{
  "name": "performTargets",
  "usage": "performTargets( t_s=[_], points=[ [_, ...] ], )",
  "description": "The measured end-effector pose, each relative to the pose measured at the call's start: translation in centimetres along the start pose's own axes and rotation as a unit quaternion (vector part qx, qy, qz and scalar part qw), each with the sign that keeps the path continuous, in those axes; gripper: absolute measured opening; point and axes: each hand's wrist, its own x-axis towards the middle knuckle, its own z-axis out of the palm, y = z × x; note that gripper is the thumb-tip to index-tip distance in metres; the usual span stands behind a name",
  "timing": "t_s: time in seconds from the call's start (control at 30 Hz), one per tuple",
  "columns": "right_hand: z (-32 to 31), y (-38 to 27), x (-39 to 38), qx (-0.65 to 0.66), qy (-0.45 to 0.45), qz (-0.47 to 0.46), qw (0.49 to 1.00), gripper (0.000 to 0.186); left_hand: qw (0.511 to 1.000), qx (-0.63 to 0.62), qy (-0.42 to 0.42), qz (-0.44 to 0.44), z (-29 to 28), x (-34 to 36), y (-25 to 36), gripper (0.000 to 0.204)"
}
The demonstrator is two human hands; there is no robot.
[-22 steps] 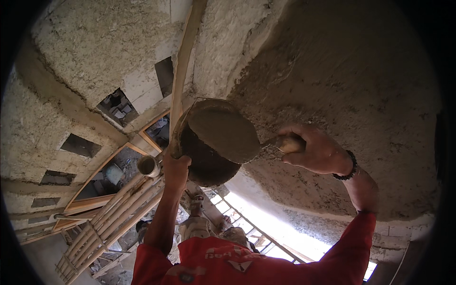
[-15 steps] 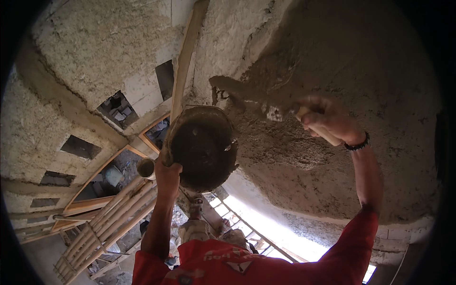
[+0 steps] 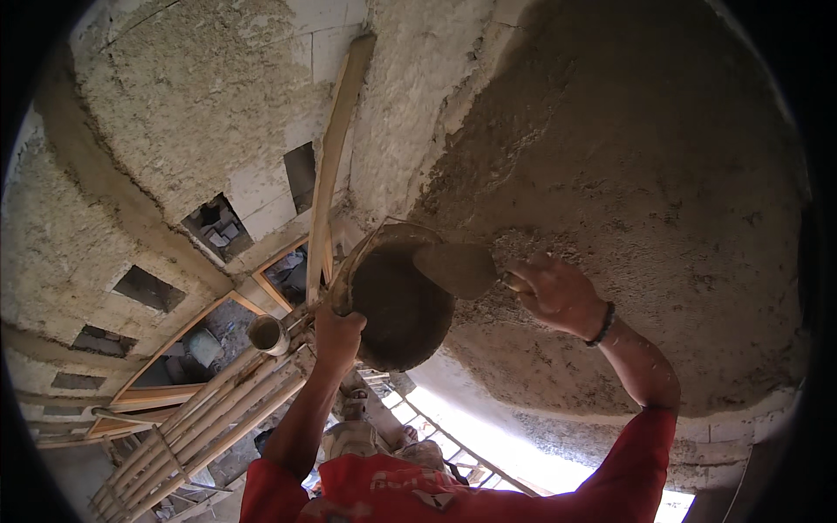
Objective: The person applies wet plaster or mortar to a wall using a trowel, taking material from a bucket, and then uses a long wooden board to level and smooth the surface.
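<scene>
My left hand (image 3: 338, 333) grips the rim of a round, mortar-crusted bucket (image 3: 397, 349) on its left side, with the dark opening facing up toward me. Wet grey mortar seems to coat its inside; how full it is cannot be made out. Closed around a trowel handle is my right hand (image 3: 558, 296), a dark beaded band at its wrist. The trowel's (image 3: 458, 268) broad mortar-covered blade reaches left over the bucket's right rim. Behind both hands stands the wall, its right part spread with dark wet plaster (image 3: 645, 200).
A long wooden board (image 3: 336, 166) leans against the wall beside the bucket. Lower left, several bamboo poles (image 3: 205, 418) are lashed together, with a small pail (image 3: 268, 335) at their upper end. Rectangular openings (image 3: 218, 227) pierce the rough wall at left. Bright light enters below.
My right hand has brought the trowel down and left, from the wall to the bucket rim. The bucket, in my left hand, has shifted slightly right and down.
</scene>
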Motion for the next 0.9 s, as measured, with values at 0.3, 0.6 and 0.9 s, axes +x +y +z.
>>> performTargets(
  t_s=[0.3, 0.6, 0.9],
  points=[
    [9.8, -4.9, 1.0, 0.113, -0.116, 0.06, 0.985, 0.03, 0.996, 0.066, -0.055, 0.02, 3.3, -0.6, 3.5, 0.048],
    [5.8, -3.4, -0.6, 0.249, -0.022, 0.12, 0.961, 0.038, 0.993, -0.103, -0.062, 0.014, 2.6, 0.3, 4.7, 0.043],
    [-11.9, -1.0, 1.1, 0.175, -0.034, 0.058, 0.982, 0.049, 0.995, -0.091, -0.026, 0.016, -0.4, 1.1, 3.4, 0.042]
  ],
)
